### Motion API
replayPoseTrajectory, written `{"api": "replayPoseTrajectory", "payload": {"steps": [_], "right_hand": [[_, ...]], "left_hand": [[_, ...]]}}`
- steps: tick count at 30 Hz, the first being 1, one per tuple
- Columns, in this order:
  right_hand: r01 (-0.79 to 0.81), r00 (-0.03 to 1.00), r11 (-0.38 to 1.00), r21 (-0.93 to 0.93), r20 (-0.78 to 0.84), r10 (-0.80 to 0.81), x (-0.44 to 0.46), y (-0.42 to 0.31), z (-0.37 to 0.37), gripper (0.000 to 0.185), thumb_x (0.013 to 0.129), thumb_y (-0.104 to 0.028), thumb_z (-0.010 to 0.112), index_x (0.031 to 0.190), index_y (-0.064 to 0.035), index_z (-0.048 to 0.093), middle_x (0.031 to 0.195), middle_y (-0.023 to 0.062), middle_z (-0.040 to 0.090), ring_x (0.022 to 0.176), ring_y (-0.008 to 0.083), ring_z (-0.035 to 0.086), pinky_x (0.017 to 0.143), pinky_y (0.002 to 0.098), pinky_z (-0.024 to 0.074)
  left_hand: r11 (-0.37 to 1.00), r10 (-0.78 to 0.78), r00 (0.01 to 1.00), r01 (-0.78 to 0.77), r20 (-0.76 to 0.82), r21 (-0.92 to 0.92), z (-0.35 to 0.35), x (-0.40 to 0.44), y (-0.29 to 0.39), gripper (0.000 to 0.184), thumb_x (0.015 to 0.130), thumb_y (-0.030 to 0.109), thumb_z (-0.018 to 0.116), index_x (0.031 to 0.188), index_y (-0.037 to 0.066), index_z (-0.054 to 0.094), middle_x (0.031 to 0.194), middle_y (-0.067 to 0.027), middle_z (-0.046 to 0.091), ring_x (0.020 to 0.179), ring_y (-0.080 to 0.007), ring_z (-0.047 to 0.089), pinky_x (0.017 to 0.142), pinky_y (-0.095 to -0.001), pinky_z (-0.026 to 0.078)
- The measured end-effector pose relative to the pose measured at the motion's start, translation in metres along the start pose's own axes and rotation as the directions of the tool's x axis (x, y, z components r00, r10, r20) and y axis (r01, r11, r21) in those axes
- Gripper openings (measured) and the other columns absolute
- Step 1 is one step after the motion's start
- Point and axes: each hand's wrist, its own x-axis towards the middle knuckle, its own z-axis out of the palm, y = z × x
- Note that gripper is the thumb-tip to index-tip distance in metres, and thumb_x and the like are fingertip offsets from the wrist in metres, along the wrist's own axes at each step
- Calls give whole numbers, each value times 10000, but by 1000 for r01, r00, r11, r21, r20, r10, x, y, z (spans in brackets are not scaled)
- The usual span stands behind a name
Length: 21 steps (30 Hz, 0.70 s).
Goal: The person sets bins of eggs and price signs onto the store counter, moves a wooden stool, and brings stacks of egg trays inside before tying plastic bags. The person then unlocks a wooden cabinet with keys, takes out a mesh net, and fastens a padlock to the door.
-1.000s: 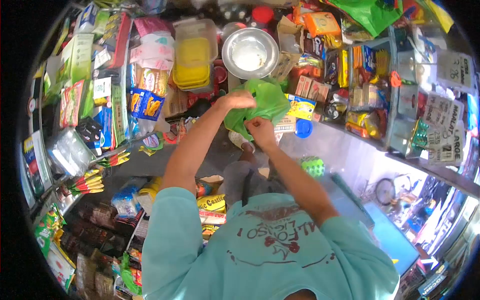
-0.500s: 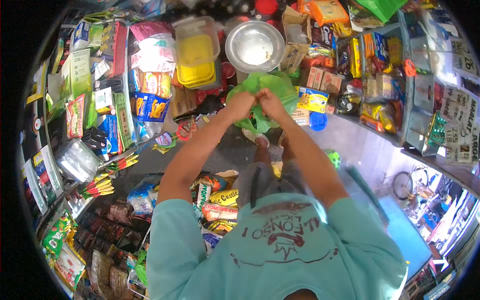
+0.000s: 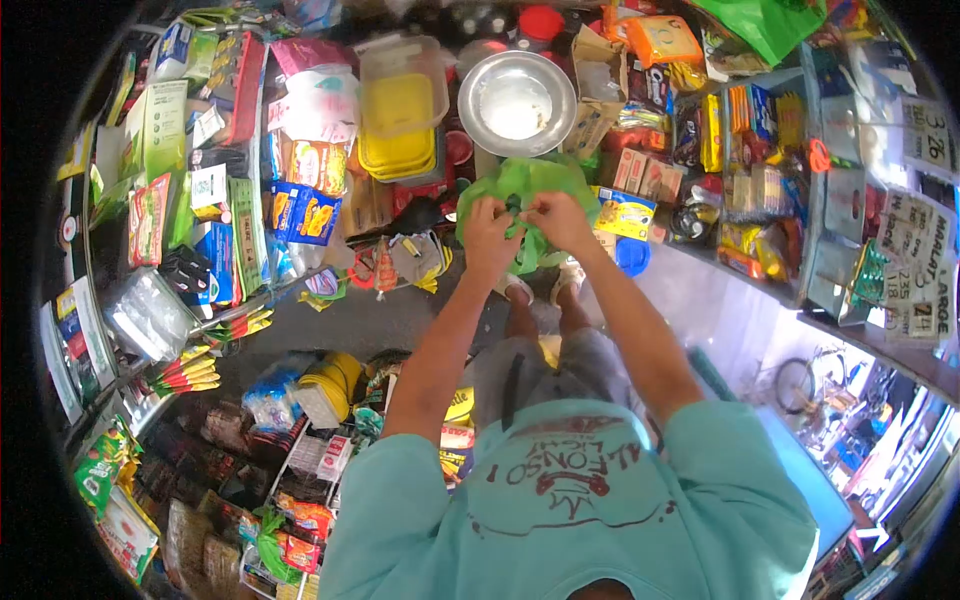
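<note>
A thin green plastic bag (image 3: 540, 180) hangs between my two hands, just in front of a round metal basin (image 3: 517, 103). My left hand (image 3: 491, 235) pinches the bag's left part with curled fingers. On the other side, the fingers of my right hand (image 3: 560, 218) are closed on the bag near its middle. A small dark gap shows in the plastic between my fingertips; what is inside, if anything, I cannot make out.
Yellow tubs (image 3: 398, 130) stand left of the basin. A yellow and blue pack (image 3: 624, 212) and a blue lid (image 3: 632, 256) lie right of the bag. Shelves of packets line both sides. A blue surface (image 3: 800, 465) is at the lower right.
Both hands have stayed on the green bag; they came together on it, then moved slightly apart. The bag's shape has shifted, and the whole view has moved a little.
</note>
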Motion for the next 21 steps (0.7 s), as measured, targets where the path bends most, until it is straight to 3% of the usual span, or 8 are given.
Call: {"api": "replayPoseTrajectory", "payload": {"steps": [2, 5, 6, 9, 13, 16, 17, 21], "right_hand": [[127, 971, 983, -131, -186, -150, -15, -18, -5, 198, 817, -216, 721, 855, -24, 695, 846, 174, 671, 805, 315, 650, 740, 425, 494], [143, 921, 981, -129, -345, -179, -17, -25, -6, 181, 820, -198, 719, 827, -19, 688, 853, 174, 676, 846, 352, 654, 742, 457, 497], [55, 934, 992, -117, -346, -93, -9, -20, -10, 183, 818, -201, 721, 826, -21, 689, 847, 175, 676, 847, 354, 654, 746, 458, 499], [-160, 944, 977, -138, -312, 110, -7, 9, -15, 203, 810, -221, 733, 821, -22, 692, 833, 181, 675, 853, 355, 658, 755, 455, 503], [-160, 979, 961, -224, -163, 125, 0, 15, -22, 264, 794, -277, 758, 823, -24, 691, 832, 184, 679, 842, 330, 670, 757, 427, 510], [-33, 999, 997, -72, -27, 31, 5, 21, -27, 289, 795, -307, 764, 840, -32, 687, 836, 165, 683, 808, 293, 669, 752, 394, 509], [26, 1000, 1000, 10, 12, -26, 5, 24, -26, 294, 796, -313, 763, 847, -35, 686, 837, 158, 685, 795, 278, 667, 750, 383, 509], [20, 999, 991, 133, 22, -23, 10, 29, -21, 242, 829, -275, 738, 871, -46, 673, 841, 96, 673, 763, 192, 617, 724, 336, 486]], "left_hand": [[998, -66, 990, 63, -127, -31, -8, -1, 14, 209, 671, 91, 790, 753, -2, 622, 933, -115, 540, 891, -298, 548, 765, -394, 464], [945, -270, 948, 227, -171, -238, -10, -24, 10, 240, 722, 122, 800, 752, -13, 604, 915, -110, 528, 875, -268, 542, 781, -371, 450], [898, -351, 924, 288, -148, -332, -4, -33, 1, 254, 739, 134, 803, 757, -16, 599, 909, -107, 523, 867, -256, 540, 785, -362, 445], [797, -539, 841, 530, 57, -291, 10, -71, -43, 268, 762, 150, 805, 778, -15, 594, 886, -89, 520, 849, -224, 541, 806, -344, 434], [705, -594, 804, 508, -21, -495, 6, -58, -39, 180, 792, 115, 767, 892, 16, 654, 959, -71, 622, 920, -180, 579, 841, -315, 443], [292, -539, 763, 566, 356, -771, -29, -8, 9, 148, 821, 76, 722, 957, 39, 677, 990, -57, 661, 945, -153, 593, 842, -290, 441], [263, -451, 804, 535, 388, -803, -23, 0, 11, 145, 836, 50, 686, 980, 63, 685, 957, -18, 676, 887, -134, 611, 811, -280, 456], [644, -271, 871, 480, 410, -596, 6, 18, -1, 193, 845, 82, 670, 1035, 47, 685, 911, -51, 693, 822, -150, 637, 766, -294, 486]]}}
